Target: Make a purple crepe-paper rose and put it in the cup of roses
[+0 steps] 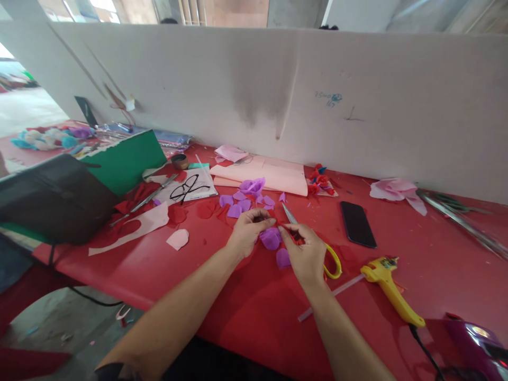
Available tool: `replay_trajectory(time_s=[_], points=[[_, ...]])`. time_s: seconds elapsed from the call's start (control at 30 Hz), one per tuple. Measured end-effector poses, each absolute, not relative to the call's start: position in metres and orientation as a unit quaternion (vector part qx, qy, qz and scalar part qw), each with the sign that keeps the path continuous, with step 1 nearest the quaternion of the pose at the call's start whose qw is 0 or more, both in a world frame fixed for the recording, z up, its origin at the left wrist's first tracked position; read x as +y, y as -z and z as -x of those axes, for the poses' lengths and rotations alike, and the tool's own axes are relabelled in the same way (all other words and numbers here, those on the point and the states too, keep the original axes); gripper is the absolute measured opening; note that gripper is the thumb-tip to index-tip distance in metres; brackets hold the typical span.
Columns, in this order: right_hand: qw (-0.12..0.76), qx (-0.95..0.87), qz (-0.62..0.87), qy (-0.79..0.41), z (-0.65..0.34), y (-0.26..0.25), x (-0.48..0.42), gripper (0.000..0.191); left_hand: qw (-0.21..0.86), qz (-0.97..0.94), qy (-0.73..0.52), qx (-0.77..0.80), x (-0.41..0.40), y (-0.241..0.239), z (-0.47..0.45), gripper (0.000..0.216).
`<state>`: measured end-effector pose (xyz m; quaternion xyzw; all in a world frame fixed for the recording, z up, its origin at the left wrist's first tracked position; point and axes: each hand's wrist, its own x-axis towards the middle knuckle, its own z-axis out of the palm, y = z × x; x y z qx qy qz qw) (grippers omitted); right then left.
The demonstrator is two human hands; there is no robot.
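Observation:
My left hand (248,231) and my right hand (306,254) meet over the red table (254,312), fingers pinched together on a small red paper piece (280,223) held between them. Purple paper petals (271,238) lie right under the hands, and more purple petals (240,202) are scattered just beyond. Yellow-handled scissors (331,259) lie under and beside my right hand, blades pointing away.
A yellow glue gun (391,288) and a black phone (357,224) lie to the right. Pink paper sheets (264,175), glasses (189,188), a green board (125,161) and a black bag (51,198) sit left and behind. A white wall (278,95) backs the table.

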<state>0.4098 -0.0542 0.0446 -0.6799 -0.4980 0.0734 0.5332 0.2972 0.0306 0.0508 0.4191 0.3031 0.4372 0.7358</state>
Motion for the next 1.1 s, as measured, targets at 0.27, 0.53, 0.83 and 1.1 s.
replay_trajectory(time_s=[0.27,0.53,0.83,1.1], points=[[0.642,-0.358,0.604,-0.308,-0.412,-0.039,-0.046,0.029,0.754,-0.429,-0.392,0.307,0.026,-0.052,-0.299,0.026],[0.482,-0.502,0.685,-0.217,-0.428,-0.051,-0.055,0.027,0.741,-0.426,-0.407,0.322,0.031,-0.054,-0.296,0.021],[0.113,-0.554,0.817,-0.117,-0.477,-0.044,-0.093,0.039,0.738,-0.382,-0.429,0.355,0.045,-0.051,-0.293,0.026],[0.275,-0.481,0.816,-0.167,-0.495,-0.046,-0.094,0.054,0.739,-0.351,-0.443,0.366,0.053,-0.054,-0.287,0.024]])
